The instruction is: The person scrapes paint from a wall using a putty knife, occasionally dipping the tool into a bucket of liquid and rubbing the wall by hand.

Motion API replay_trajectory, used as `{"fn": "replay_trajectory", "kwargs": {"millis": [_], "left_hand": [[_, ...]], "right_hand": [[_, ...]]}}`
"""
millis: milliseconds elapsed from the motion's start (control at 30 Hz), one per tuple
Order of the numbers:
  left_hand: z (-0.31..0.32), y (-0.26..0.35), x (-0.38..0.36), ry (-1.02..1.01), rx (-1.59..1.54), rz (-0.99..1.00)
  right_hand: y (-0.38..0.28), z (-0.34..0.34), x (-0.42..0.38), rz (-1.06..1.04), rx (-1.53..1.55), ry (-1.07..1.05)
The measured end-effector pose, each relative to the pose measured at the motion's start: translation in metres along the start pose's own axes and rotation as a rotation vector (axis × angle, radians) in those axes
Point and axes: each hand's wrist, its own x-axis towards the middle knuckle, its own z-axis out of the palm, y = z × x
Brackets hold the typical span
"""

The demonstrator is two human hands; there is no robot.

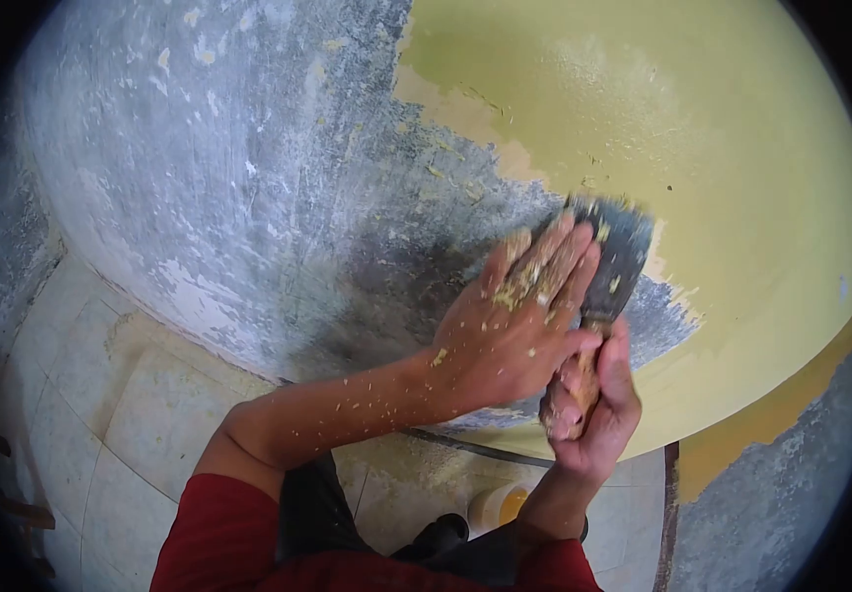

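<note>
A wide scraper [623, 247] has its slightly blurred blade against the wall, where yellow paint [741, 197] meets bare grey surface [248, 168]. Its wooden handle is wrapped by the fingers of my right hand [598, 405]. My left hand [519, 321] lies with fingers stretched out along the blade's left side, its thumb near the top of the handle. Yellow flakes stick to my left fingers and forearm, and a few sit on the blade. A ragged pale edge runs between the yellow and the grey.
Below the curved wall is a tiled floor [164, 424] with yellowish dust. A light container [500, 506] with something yellow inside stands near my dark shoe [441, 534]. Another partly yellow, partly grey wall [791, 493] is at the lower right. Brown wooden pieces [26, 513] show at the left edge.
</note>
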Motion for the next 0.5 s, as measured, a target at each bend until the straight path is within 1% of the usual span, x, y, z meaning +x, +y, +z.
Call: {"fn": "replay_trajectory", "kwargs": {"millis": [67,100,133,167,233,267,300,333,400,467,500], "left_hand": [[-0.011,-0.004,0.02,0.026,0.071,0.01],[-0.016,-0.004,0.024,-0.008,0.09,0.011],[-0.016,-0.004,0.021,-0.008,0.088,0.007],[-0.016,-0.006,0.015,-0.004,0.046,0.023],[-0.008,-0.004,0.001,0.006,0.006,0.045],[-0.001,-0.001,-0.01,-0.022,-0.006,0.045],[-0.004,0.0,-0.008,-0.05,-0.017,0.044],[-0.005,-0.002,-0.002,-0.045,-0.012,0.047],[-0.008,-0.004,0.017,-0.012,-0.029,0.021],[-0.011,-0.001,0.027,0.0,0.005,0.008],[-0.014,0.0,0.027,-0.02,0.006,0.027]], "right_hand": [[-0.001,0.001,0.007,-0.022,-0.012,0.02],[-0.003,0.005,0.008,-0.036,-0.013,-0.011],[-0.003,0.008,0.009,-0.051,-0.016,-0.051],[0.001,0.009,0.004,-0.057,-0.053,0.012],[0.012,-0.005,-0.015,-0.054,-0.106,0.018],[0.015,-0.009,-0.018,-0.051,-0.156,0.022],[0.012,-0.006,-0.014,-0.024,-0.165,0.06],[0.01,-0.002,-0.008,-0.028,-0.165,0.053],[0.003,0.012,0.004,-0.139,-0.187,0.017],[-0.002,0.015,0.002,-0.119,-0.181,0.072],[-0.003,0.016,0.001,-0.136,-0.186,0.038]]}}
